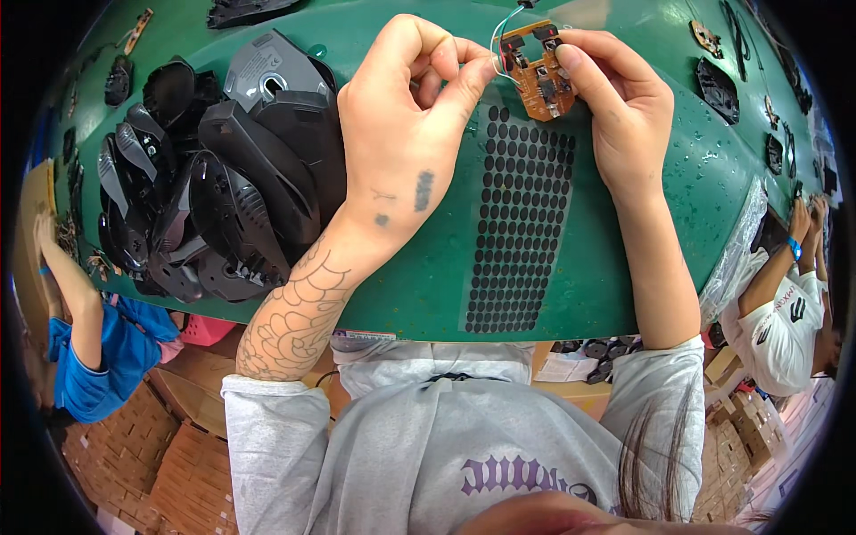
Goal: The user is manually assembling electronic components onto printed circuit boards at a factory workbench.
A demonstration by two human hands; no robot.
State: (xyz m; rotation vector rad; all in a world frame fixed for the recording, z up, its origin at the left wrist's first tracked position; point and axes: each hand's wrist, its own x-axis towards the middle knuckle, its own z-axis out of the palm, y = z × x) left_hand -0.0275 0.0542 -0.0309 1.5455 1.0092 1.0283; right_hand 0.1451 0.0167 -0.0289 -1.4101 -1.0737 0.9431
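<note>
Above the green table, my right hand [615,98] grips a small brown circuit board [538,80] by its right edge, thumb on the front face. Black switches and other parts stand on the board. Thin white, green and red wires [496,52] loop off its left side. My left hand [415,80] pinches at these wires close to the board, thumb against forefinger; the exact grip point is small. Below the board lies a clear sheet of round black stickers [522,223] in rows. Left of my left forearm is a heap of black computer mouse shells [236,178].
The green table [419,285] carries water drops at right. More circuit boards [707,38] and black mouse parts [718,89] lie along the far right. A clear plastic bag [736,254] hangs at the right edge. Co-workers in a blue top [107,357] and a white shirt [780,316] are at either side.
</note>
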